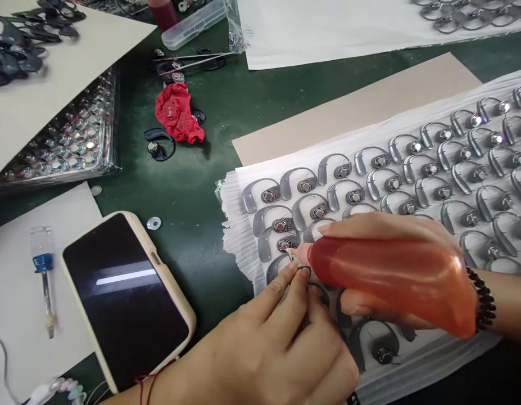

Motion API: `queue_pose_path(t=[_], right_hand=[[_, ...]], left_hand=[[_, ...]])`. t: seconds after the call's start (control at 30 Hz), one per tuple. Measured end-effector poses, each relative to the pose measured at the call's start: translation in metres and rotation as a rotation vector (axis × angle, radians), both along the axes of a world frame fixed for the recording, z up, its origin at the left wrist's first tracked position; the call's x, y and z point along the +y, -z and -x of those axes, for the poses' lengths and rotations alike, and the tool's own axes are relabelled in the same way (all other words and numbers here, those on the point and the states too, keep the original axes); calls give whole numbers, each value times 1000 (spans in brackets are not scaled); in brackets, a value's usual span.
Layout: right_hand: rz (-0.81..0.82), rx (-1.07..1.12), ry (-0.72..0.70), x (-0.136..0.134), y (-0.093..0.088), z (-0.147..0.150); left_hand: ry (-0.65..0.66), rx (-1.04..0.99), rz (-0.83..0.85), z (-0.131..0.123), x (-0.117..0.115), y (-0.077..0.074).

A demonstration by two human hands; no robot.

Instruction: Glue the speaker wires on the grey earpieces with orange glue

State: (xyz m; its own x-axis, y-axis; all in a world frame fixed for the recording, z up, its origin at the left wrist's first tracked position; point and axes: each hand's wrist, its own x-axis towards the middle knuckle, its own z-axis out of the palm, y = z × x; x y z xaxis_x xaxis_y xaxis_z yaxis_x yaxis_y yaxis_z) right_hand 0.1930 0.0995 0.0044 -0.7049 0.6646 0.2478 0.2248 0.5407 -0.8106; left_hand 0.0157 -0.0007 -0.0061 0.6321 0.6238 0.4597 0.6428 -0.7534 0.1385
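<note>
My right hand (395,228) is wrapped around a squeeze bottle (386,275) of orange-red liquid, tilted on its side with its nozzle pointing left. The nozzle tip (290,252) is at the round silver driver of a grey ear-hook earphone shell (265,247). Just below the tip, my left hand (281,332) has its fingertips pressed together around the dark curved part of another ear-hook earphone shell (304,270), mostly hidden by the fingers. Rows of similar shells, such as one with its driver up (306,185), lie on a white foam sheet (237,225).
A phone (129,304) lies left of my left hand, beside a small blue-collared dispenser tube (43,264) on white paper. Further back are a red cloth piece (176,112), a loose earphone (161,143), a clear plastic box (195,23) and stacked trays of parts (75,140).
</note>
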Motion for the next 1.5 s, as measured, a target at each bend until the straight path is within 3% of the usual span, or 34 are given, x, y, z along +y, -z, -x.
queue_pose_path(t=[0.37,0.63,0.83,1.03,1.3,1.5], right_hand=[[-122,5,-17,0,5,-5],[-437,-134,39,0,-1,-4],[-459,-125,49,0,-1,0],[-331,-100,26,-1,-3,1],[-435,-159,87,-2,-3,1],[-388,-112,57,-3,-4,0]], left_hand=[[-4,-10,2,1,0,1],[37,11,-4,3,2,0],[30,-9,-8,4,4,-2],[4,-27,-17,2,3,-2],[-5,-33,-35,1,7,-5],[-1,-43,-22,2,8,-4]])
